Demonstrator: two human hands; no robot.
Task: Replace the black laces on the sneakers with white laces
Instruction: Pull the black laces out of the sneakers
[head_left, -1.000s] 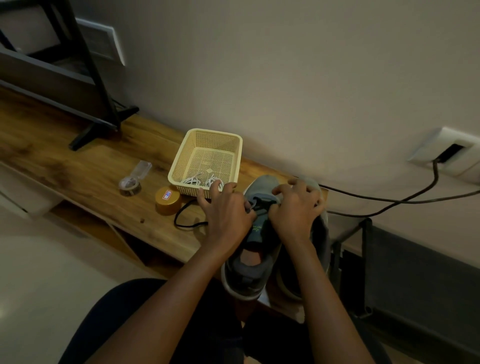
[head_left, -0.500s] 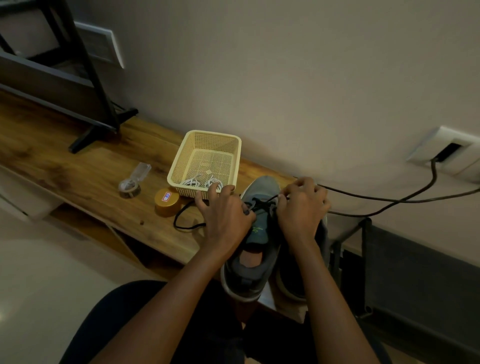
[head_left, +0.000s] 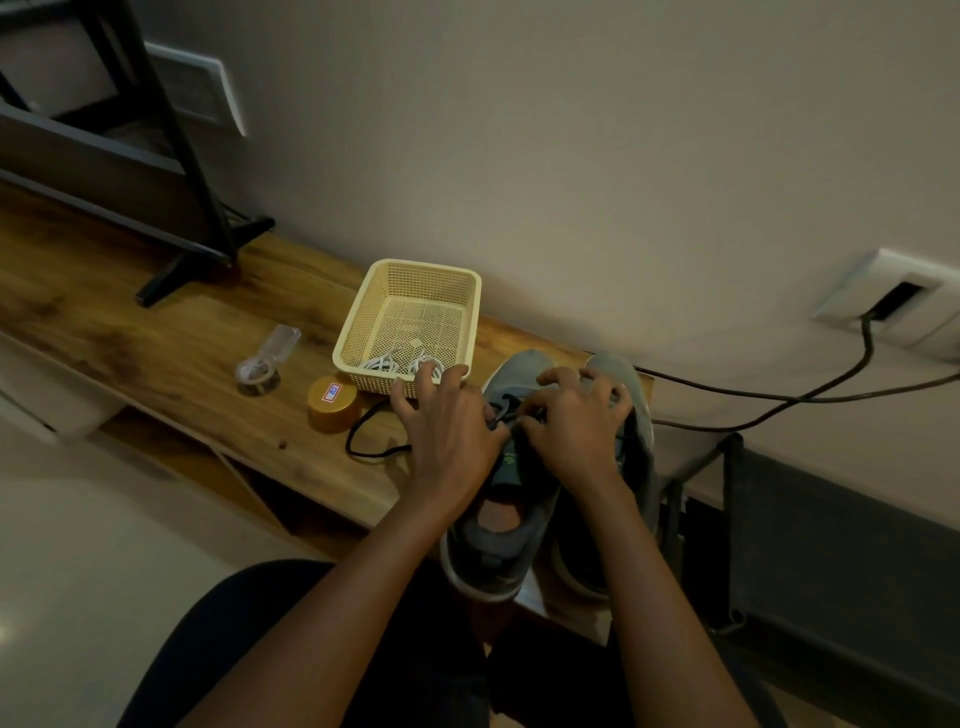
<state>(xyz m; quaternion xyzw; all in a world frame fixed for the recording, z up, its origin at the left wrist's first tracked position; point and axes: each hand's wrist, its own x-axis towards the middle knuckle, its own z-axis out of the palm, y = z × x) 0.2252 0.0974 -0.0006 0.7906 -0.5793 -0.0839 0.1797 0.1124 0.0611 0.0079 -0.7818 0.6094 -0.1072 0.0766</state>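
Here, at lower centre, the right hand (head_left: 571, 434) pinches the black lace (head_left: 503, 410) atop a sneaker (head_left: 493, 551). The left hand (head_left: 447, 434) splays its fingers; its grip is unclear. White laces (head_left: 397, 361) lie in the basket (head_left: 415, 267) just above.

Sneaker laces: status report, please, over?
Right hand pinches black lace on left sneaker; left hand grip unclear. White laces in basket. Nothing blocking.

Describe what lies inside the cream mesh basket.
Bundled white laces lie at the basket's near end. The left hand's fingertips cover part of them, so their count cannot be told.
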